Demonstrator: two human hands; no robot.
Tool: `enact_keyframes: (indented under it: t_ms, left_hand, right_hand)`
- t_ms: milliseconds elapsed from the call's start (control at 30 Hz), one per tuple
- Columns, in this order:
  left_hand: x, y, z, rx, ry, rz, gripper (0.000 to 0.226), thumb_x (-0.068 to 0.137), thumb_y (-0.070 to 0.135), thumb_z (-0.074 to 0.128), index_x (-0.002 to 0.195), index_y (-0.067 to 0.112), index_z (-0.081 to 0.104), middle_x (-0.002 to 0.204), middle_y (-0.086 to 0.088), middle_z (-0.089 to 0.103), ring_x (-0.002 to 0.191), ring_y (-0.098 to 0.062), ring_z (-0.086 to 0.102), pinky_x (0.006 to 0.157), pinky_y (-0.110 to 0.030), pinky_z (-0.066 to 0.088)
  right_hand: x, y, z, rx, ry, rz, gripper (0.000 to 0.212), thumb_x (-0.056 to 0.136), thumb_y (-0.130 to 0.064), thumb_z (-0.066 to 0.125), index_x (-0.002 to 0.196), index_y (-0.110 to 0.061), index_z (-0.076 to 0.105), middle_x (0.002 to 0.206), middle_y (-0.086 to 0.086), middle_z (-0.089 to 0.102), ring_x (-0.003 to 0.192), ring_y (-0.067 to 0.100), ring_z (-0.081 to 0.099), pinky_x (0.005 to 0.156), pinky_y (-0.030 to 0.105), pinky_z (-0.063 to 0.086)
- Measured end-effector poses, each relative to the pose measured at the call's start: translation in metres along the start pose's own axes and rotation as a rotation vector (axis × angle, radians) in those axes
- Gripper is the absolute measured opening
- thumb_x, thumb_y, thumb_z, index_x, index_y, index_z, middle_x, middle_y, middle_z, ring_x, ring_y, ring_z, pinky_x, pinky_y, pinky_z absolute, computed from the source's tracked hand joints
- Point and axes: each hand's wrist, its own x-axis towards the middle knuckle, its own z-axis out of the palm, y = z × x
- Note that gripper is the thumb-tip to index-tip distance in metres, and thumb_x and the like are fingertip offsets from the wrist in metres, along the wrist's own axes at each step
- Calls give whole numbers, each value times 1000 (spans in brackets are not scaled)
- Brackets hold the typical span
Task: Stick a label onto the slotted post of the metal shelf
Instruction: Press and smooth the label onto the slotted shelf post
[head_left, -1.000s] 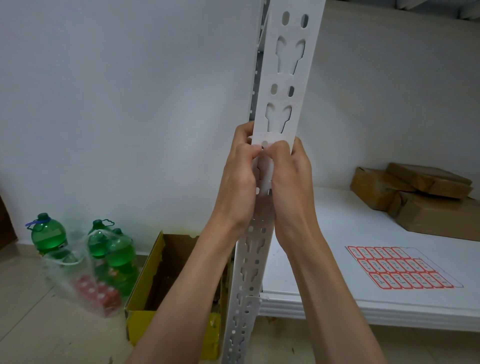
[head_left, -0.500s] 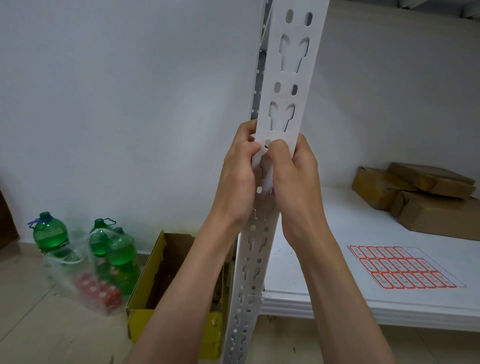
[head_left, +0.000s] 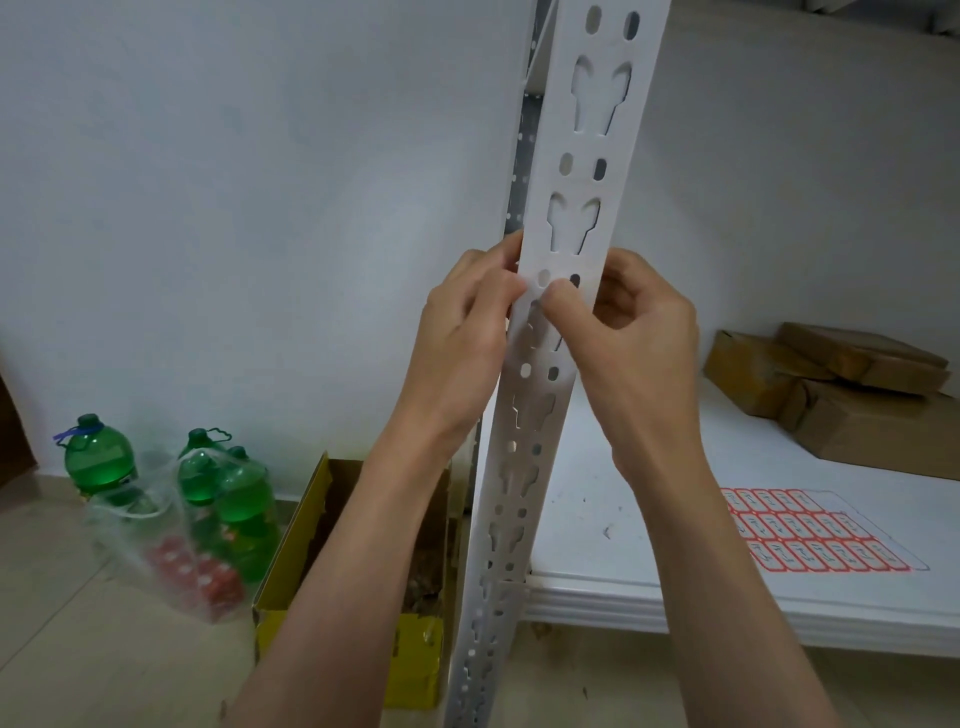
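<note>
Head view: left hand (head_left: 460, 343) and right hand (head_left: 631, 338) curl around the slotted post (head_left: 563, 270), thumbs pressing its near face; label itself indistinguishable, so sticking seems underway, unconfirmed.

White slotted post (head_left: 574, 171); red-bordered label sheet (head_left: 815, 530); green bottles (head_left: 236, 499); yellow box (head_left: 415, 670).

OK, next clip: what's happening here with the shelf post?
A person has both hands on the white slotted post of a metal shelf. The left hand and right hand meet at the post's front face, thumbs pressing close together just below a pair of oval holes. Any label is hidden under the thumbs. A sheet of red-bordered labels lies on the shelf board to the right.
</note>
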Motion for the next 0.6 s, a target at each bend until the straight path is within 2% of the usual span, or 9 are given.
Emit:
enact_keyframes:
  t_ms: [100,167,367,467,600]
  left_hand:
    - [2,-1,-1,-4,2,-5,58,89,42,33,138,25,58,124,1,66,110,-13,63,79,-6,50]
    - [2,-2,-1,-7,6,-1,58,89,42,33,138,25,59,124,0,66,110,-13,63,77,-6,50]
    - [2,-2,-1,-20,11,8,53,93,36,34,138,22,59,124,0,66,106,-9,64,77,-8,50]
    - [2,-1,-1,-20,14,15,53,92,36,35,136,22,61,122,1,66,107,-9,63,80,-9,50]
    - [1,-1,-2,17,-4,24,41,104,24,35,135,20,62,122,1,65,111,-8,63,84,-8,49]
  right_hand:
    - [1,-4,4,-95,32,-54,14,84,-31,68,95,-35,61,76,-33,62,76,-8,66,65,6,50]
    - [1,-6,6,-140,28,-67,16,83,-32,68,92,-37,56,68,-40,55,73,-15,62,63,3,48]
    - [2,-6,6,-299,21,-92,18,87,-33,68,99,-29,55,75,-37,44,71,-25,55,60,-1,44]
    - [4,-9,5,-382,17,-67,16,88,-36,65,100,-29,56,75,-35,43,69,-10,60,58,2,46]
    - [7,-14,2,-505,-29,-39,23,93,-38,59,107,-20,57,82,-16,54,69,4,56,51,8,41]
